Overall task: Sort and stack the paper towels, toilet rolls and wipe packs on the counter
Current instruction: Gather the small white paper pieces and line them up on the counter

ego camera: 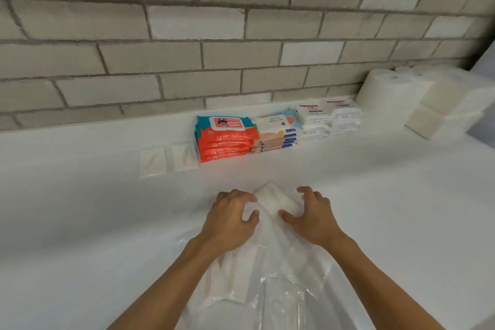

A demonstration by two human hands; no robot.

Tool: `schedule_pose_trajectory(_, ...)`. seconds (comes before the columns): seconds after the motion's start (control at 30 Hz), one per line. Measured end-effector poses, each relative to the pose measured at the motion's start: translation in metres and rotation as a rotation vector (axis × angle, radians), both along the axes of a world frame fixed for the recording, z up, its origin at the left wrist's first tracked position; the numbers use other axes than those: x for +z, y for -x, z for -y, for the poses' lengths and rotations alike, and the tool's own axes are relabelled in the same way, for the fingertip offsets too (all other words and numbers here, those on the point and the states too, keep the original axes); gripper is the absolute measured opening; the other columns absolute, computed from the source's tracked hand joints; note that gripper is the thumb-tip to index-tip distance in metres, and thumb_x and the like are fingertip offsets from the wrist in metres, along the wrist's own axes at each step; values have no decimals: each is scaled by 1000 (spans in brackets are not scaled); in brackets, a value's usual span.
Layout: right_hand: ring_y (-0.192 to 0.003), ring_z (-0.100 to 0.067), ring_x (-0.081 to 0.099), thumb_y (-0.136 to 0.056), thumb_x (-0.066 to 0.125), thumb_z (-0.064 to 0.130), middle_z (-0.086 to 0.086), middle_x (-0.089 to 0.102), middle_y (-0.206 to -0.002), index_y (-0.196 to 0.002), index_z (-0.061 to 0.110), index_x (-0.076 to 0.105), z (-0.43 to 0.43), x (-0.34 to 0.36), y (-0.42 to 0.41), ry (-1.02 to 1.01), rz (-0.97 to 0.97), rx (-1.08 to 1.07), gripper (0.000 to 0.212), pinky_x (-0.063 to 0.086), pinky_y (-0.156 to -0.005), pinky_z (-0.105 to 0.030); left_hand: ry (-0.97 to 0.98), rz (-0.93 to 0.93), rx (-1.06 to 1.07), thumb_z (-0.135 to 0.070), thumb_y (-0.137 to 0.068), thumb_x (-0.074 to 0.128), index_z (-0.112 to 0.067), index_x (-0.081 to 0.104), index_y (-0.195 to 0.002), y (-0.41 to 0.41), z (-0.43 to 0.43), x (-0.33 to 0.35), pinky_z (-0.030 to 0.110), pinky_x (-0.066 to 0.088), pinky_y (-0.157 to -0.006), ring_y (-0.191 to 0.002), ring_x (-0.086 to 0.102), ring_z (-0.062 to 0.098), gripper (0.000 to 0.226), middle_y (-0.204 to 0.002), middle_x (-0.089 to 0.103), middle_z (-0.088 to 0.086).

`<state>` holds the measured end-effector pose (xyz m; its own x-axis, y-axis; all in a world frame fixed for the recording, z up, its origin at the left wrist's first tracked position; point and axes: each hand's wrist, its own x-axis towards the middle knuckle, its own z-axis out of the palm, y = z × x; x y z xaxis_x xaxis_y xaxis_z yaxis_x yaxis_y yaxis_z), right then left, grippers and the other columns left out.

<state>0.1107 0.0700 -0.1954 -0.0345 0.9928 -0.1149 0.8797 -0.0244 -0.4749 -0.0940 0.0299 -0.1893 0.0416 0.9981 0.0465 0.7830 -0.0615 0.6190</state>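
So both hands are working down at about 6 o'clock on the white counter (80, 209). The left hand (231, 218) and the right hand (312, 215) are each curling their fingers tight around the same white pack (273, 199), pinching it through a clear plastic bag (281, 284) that's spreading toward the bottom edge. The pack is poking out between the two hands, tilted, with its far corner pointing to 12 o'clock. More white packs seem to be sitting inside the bag near the left forearm, but the wrap is glary so I can't tell how many.

Up at 12 o'clock, against the grey brick wall (214, 21), the sorted stuff is lining up: a stack of orange-and-teal wipe packs (226, 142), touching it at its 3 o'clock a shorter stack of pastel wipe packs (277, 131), then two stacks of white wipe packs (330, 119) just beside that. Over at 2 o'clock the paper towel rolls (388, 88) are standing upright, with square white tissue packs (439, 107) piling up in front of them. At 10 o'clock from the hands, two flat white packets (167, 161) are lying side by side, just left of the orange stack.
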Motion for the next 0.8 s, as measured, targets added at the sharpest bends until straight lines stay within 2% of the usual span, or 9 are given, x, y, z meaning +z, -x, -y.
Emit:
schedule_pose_trajectory(0.13,-123,-27,39,-67,75,61,-4,44,-138,-143,21,33,9,-13,2,-43,-17,-30,95,34,-106,-37,33,-21,-43,-39,-92,57,-29,60,-124,-14,3,-3,30,38,-105,-125,43,18,34,-131,57,-10)
schedule_pose_trajectory(0.3,-112,-25,52,-64,86,45,-3,59,-118,-141,23,33,5,-7,0,22,-246,-80,96,43,-99,-35,32,-38,-53,-39,-93,57,-28,55,-131,-23,5,-3,29,37,-107,-128,41,20,40,-137,54,-7)
schedule_pose_trajectory(0.37,-96,-20,58,-68,86,31,-2,61,-103,-135,23,41,6,-2,-1,0,-336,-83,82,46,-83,-23,7,-27,-56,-39,-93,57,-27,48,-138,-23,8,0,30,35,-110,-131,38,20,47,-143,48,-6)
schedule_pose_trajectory(0.43,-81,-20,61,-72,83,21,-3,64,-90,-122,24,54,10,4,-2,-66,-408,-88,58,46,-69,-19,-70,-29,-54,-40,-92,59,-27,36,-145,-22,9,3,31,30,-115,-137,31,19,60,-151,37,-6)
schedule_pose_trajectory(0.57,-73,-19,69,-75,82,9,-5,70,-81,-105,23,63,19,24,-1,-132,-616,-59,38,56,-68,-19,-205,-204,-104,-52,-87,61,-31,16,-153,-17,4,19,40,16,-121,-147,12,20,83,-162,13,-9)
schedule_pose_trajectory(0.6,-70,-15,69,-75,82,8,-3,70,-77,-103,21,65,22,30,0,-130,-646,-41,36,54,-67,-16,-207,-254,-134,-56,-85,61,-32,17,-153,-16,1,23,41,14,-120,-147,11,20,84,-162,14,-10)
schedule_pose_trajectory(0.67,-67,-10,68,-75,81,6,-1,70,-73,-98,18,69,28,44,1,-120,-688,-4,29,52,-64,-14,-144,-277,-208,-59,-82,62,-35,32,-147,-15,-5,29,41,27,-116,-140,30,19,75,-154,36,-10)
schedule_pose_trajectory(0.73,-69,-12,69,-76,80,5,-4,72,-74,-93,17,71,34,52,0,-111,-714,25,23,52,-65,-15,5,-101,-265,-52,-82,67,-34,54,-130,-14,-8,35,40,47,-100,-114,56,14,54,-128,62,-9)
schedule_pose_trajectory(0.8,-72,-16,70,-77,79,6,-7,74,-77,-91,17,72,39,56,-4,-101,-719,25,19,55,-69,-19,101,73,-303,-39,-83,72,-29,65,-113,-14,-7,38,39,55,-86,-95,64,10,33,-107,70,-8)
